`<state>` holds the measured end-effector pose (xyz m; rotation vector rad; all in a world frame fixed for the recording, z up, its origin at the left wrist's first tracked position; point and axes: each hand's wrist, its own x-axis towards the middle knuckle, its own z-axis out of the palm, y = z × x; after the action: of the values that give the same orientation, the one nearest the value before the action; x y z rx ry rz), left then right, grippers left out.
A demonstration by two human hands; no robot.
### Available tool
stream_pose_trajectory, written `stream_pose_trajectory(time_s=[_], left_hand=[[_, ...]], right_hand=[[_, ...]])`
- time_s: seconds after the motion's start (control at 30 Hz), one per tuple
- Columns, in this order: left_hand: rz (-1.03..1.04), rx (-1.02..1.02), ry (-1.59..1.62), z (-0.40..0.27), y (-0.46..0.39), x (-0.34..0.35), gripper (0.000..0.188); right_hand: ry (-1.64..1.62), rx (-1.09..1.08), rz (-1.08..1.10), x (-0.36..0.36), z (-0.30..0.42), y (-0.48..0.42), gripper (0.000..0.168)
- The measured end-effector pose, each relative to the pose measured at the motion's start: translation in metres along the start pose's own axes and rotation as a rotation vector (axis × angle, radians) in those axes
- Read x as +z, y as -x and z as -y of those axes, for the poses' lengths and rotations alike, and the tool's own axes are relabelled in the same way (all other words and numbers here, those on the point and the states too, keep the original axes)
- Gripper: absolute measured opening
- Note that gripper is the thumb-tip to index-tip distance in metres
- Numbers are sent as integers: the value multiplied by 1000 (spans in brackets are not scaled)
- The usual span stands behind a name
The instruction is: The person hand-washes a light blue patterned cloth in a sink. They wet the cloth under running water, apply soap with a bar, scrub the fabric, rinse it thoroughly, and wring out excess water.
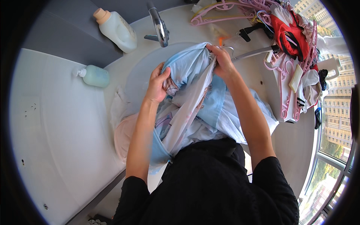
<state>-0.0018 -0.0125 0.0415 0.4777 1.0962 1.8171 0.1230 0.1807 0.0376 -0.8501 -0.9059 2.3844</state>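
Both hands hold up a bunched light-blue and white printed cloth [188,64] over the sink basin [137,73]. My left hand [157,84] grips its left edge, thumb on top. At its upper right, my right hand [222,60] pinches the gathered fabric. From the hands a long white fold hangs down towards my body. More of the blue and white fabric [211,104] lies heaped over the basin and the counter's front edge. A pale pink piece of cloth [125,135] shows beside my left forearm. The heap hides much of the basin.
A chrome faucet [160,28] rises behind the basin. On the left stand a detergent bottle [116,31] and a pump bottle [95,76]. Pink hangers [284,84] and a red garment [289,36] crowd the right, near a soap bar [296,78] and a window [334,118].
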Motion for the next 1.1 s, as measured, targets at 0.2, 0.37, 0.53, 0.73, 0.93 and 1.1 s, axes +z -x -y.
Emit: stream_pose_trajectory(time_s=[0.2,0.37,0.53,0.73,0.93,1.1], left_hand=[[-122,-217,514,25,-12,-24,34],[-141,-63,526,57,6,15,38],[173,-152,620,32,-23,-11,32],[-500,-329,268,12,7,69,27],[-204,-160,640,22,-2,28,28],[119,-92,464,22,0,20,31]], right_hand=[[1035,-760,54,71,-49,37,6],[1268,-518,-145,114,-62,69,17],[1230,-873,2,111,-79,78,19],[1151,-413,-351,94,-48,32,32],[1152,-784,-166,108,-76,47,24],[1089,-755,-243,107,-67,58,24]])
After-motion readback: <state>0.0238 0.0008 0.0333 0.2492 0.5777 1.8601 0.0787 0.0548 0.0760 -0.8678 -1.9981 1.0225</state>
